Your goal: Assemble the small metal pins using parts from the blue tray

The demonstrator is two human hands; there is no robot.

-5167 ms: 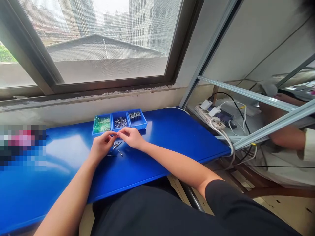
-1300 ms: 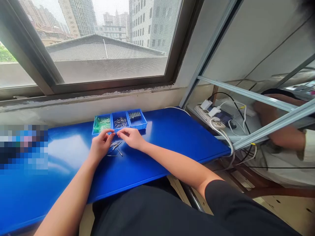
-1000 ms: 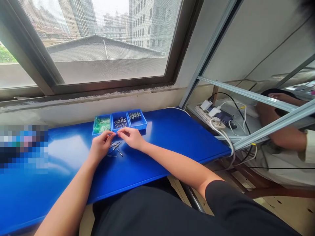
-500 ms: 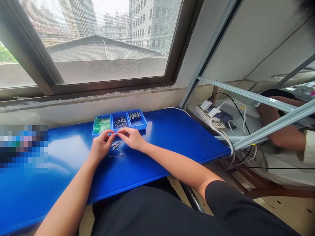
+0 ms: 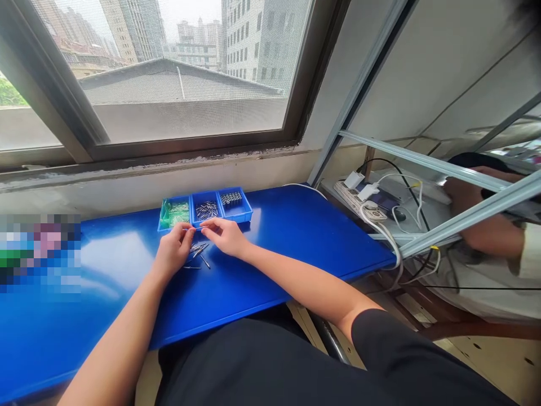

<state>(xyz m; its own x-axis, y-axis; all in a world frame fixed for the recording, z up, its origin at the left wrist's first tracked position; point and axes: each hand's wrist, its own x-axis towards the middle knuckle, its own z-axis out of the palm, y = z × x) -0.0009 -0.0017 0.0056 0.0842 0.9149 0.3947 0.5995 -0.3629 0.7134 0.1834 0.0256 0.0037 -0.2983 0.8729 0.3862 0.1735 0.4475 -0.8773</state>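
Fingertips (image 5: 205,226) and thumbs of both hands are drawn close together in the head view, just in front of the tray (image 5: 237,218). The left hand (image 5: 172,248) pinches with thumb against fingers, and its grip appears closed on one end of a thin piece (image 5: 198,228). The right hand (image 5: 228,235) pinches the same way from the other side, its grip just as narrow. The piece lies in the short gap between the two grips, above the bench (image 5: 300,225); it is mostly covered, and too small to tell what it is.

On the bench, just below the left hand and partly hidden by it, a few metal rods (image 5: 205,263) lie loose at different angles. The tray stands behind the hands, near the wall, in three compartments: a green bag (image 5: 175,214) with pale pieces at the left, a heap of metal pins (image 5: 207,210) in the middle, and small cylinders (image 5: 231,198) packed in rows toward the back of the right one.

A window (image 5: 186,79) is above the bench. To the right, beyond a metal frame (image 5: 426,160), are a power strip (image 5: 376,214) with white plugs (image 5: 354,179) and another person's arm (image 5: 486,234), blurred.
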